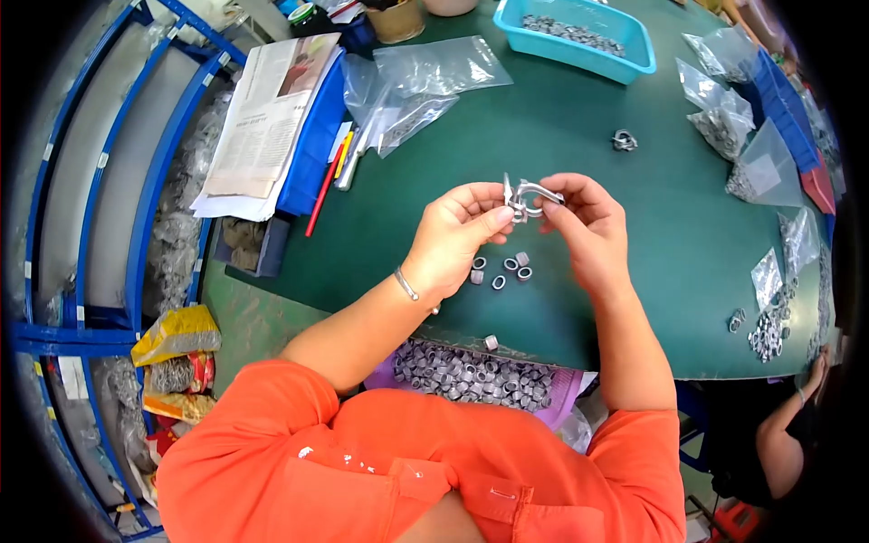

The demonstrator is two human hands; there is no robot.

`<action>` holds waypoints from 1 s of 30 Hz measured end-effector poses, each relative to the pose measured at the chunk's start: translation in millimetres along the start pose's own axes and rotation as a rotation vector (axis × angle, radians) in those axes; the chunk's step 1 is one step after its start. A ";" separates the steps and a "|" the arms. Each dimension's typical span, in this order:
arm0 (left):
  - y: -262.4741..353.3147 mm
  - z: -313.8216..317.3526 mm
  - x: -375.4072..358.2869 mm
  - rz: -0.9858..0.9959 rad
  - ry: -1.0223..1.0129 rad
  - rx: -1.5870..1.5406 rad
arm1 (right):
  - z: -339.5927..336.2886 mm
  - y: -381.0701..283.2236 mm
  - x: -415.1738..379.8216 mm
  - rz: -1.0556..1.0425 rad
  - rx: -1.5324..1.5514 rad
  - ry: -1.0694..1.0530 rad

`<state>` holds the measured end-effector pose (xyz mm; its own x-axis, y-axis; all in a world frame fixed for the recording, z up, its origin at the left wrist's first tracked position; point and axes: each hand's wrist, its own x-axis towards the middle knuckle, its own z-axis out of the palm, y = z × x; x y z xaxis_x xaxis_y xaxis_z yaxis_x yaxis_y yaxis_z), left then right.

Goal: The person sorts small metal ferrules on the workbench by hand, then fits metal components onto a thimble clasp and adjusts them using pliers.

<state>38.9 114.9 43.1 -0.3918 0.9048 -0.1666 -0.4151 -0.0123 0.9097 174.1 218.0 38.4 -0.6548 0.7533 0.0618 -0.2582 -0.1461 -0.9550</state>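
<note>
Above the green table, my left hand [455, 233] pinches one end of a shiny curved metal piece, perhaps a shackle or hook [534, 193]. My right hand [593, 226] grips the other end of the same piece between thumb and fingers. Its exact kind is not plain, and fingertips cover parts of it. Just below the hands, several short grey metal rings [499, 282] lie loose on the table. A purple basket [566, 398] at the table's front edge, against my body, holds many similar rings [471, 373].
A turquoise tray [641, 60] of small metal parts stands at the back. Plastic bags [444, 68] and a newspaper [253, 118] lie back left, pens [330, 185] beside them. Bagged parts [765, 172] and loose metal parts [769, 333] line the right. Another person's arm [787, 434] shows lower right.
</note>
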 end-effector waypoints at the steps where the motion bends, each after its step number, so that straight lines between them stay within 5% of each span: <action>1: 0.1 -2.7 -4.5 0.020 0.021 -0.017 | 0.5 1.5 -1.2 -0.047 -0.044 -0.038; 8: 7.6 -26.9 -26.8 -0.018 0.018 -0.108 | 10.5 1.7 -10.0 -0.438 -0.425 -0.108; 15: 0.1 -22.9 -28.7 0.048 -0.067 0.115 | 17.6 4.1 -15.9 -0.307 -0.182 -0.240; 25: -2.1 -22.1 -12.1 0.228 0.069 0.252 | 8.8 6.8 -9.4 0.017 0.057 -0.051; 30: 5.1 -23.5 -12.7 0.049 0.050 0.071 | 3.3 9.3 -4.8 0.014 -0.122 -0.058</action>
<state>22.5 93.3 40.9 -0.4510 0.8817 -0.1384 -0.3363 -0.0243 0.9414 172.5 210.9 30.2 -0.6983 0.7132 0.0617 -0.1629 -0.0744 -0.9838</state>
